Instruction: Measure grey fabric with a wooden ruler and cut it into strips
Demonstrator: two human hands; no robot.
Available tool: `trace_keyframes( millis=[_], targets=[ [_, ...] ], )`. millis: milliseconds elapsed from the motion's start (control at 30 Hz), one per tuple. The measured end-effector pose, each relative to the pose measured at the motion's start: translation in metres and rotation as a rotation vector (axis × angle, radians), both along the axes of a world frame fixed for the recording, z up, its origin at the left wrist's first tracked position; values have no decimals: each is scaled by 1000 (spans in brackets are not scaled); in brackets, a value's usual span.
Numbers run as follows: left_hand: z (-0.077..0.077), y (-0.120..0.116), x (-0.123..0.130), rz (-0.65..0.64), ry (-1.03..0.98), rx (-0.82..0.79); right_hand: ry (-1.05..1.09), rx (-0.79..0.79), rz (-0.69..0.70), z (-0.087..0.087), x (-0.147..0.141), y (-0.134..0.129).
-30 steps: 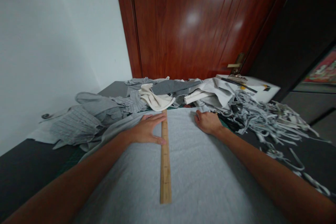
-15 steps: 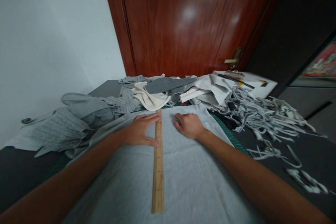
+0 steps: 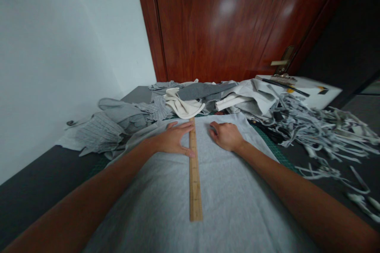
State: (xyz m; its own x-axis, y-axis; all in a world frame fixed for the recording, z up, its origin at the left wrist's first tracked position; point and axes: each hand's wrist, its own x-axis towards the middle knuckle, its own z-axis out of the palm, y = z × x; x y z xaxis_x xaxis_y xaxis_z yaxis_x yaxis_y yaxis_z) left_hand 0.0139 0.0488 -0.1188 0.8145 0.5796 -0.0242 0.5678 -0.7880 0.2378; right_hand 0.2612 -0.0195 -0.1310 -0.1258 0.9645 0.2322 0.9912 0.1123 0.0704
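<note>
A wooden ruler [image 3: 195, 182] lies lengthwise on a broad sheet of light grey fabric [image 3: 231, 189]. My left hand [image 3: 173, 138] rests flat with its fingers apart, fingertips and thumb touching the ruler's left side and face near its far end. To the right of the ruler, my right hand [image 3: 227, 136] is on the fabric, fingers curled in towards the thumb. Whatever it may be pinching is hidden or too small to name. Beneath the fabric, a green cutting mat [image 3: 280, 152] shows along the right edge.
Grey garment pieces [image 3: 118, 122] are heaped at the left. Cream cloth [image 3: 182, 104] and white cloth [image 3: 249, 93] lie beyond the ruler. Thin fabric strips [image 3: 314, 130] pile up on the right, near a white box [image 3: 319, 87]. A wooden door [image 3: 208, 27] stands behind.
The whole view has shifted, so everything sits further right in the picture. Both hands keep about the same places on the ruler and fabric.
</note>
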Motion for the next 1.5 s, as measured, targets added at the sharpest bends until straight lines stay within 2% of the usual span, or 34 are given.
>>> trace_keyframes(
  millis=[1100,1500],
  targets=[
    [-9,-2,-2,-18,-76,18,-9,7,-25,1,-3,-2],
    [1,-7,-4,5,-97,16,7,-9,-36,3,-3,-2]
  ],
)
